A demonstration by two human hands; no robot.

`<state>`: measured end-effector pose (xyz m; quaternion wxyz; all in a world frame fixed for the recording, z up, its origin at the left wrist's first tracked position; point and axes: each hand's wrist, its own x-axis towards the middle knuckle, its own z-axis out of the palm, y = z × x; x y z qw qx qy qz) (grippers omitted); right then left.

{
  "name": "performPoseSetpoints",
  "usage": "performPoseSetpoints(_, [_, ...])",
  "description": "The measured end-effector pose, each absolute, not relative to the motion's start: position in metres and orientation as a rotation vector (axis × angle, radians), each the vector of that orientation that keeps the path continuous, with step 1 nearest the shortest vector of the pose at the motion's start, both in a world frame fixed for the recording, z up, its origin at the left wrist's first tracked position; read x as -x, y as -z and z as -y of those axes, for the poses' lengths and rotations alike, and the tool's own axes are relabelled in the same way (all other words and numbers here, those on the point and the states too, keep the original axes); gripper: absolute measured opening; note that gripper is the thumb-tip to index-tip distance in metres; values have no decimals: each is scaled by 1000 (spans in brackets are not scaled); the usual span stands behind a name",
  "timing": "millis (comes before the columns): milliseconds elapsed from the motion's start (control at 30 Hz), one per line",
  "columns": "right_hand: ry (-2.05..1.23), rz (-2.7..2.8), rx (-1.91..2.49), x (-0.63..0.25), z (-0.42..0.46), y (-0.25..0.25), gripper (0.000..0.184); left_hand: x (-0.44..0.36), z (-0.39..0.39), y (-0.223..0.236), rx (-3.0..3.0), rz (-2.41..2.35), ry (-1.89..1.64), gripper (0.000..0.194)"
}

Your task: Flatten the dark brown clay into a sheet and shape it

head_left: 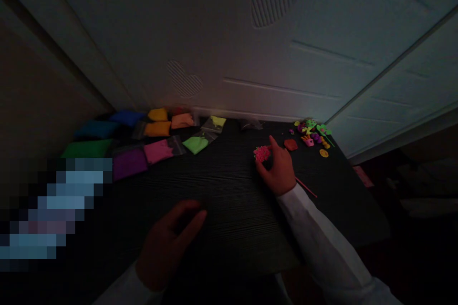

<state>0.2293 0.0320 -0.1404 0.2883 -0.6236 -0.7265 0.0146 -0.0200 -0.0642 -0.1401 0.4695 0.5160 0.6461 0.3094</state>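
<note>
R hand (280, 171): thumb + index either side of pink bumpy cluster (262, 154), R of ctr at dark tabletop (222, 176); can't tell if gripped or just touched. L hand (166, 243): fingers loosely curled, thumb apart, nearer the person. Red piece (291, 145) just past R hand, pink stick (307, 187) by R wrist. Further out: small bright figures (309, 142) back R, colored bags (158, 129) back L, wall panel (222, 47) w/ hearts behind.
</note>
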Motion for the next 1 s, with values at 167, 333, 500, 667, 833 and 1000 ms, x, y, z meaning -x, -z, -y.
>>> performPoseSetpoints(167, [17, 2024, 1862, -225, -34, 148, 68, 21, 60, 149, -1203, -1617, -944, 40])
performPoseSetpoints(333, [29, 1996, 1865, -229, -34, 148, 61, 23, 51, 151, -927, -1580, -1164, 47])
performPoseSetpoints(500, [45, 1933, 1679, -227, -30, 137, 42, 19, 51, 150, -1322, -1618, -1225, 35])
performPoseSetpoints(667, [-309, 2275, 1257, -194, 3, 119, 41, 9, 52, 132, -2145, -1545, -932, 40])
performPoseSetpoints(833, [-380, 2477, 1193, -169, 28, 131, 33, 9, 49, 131, -2419, -1430, -698, 42])
performPoseSetpoints(1000, [-330, 2499, 1246, -166, 30, 146, 21, 14, 47, 150, -2393, -1511, -757, 40])
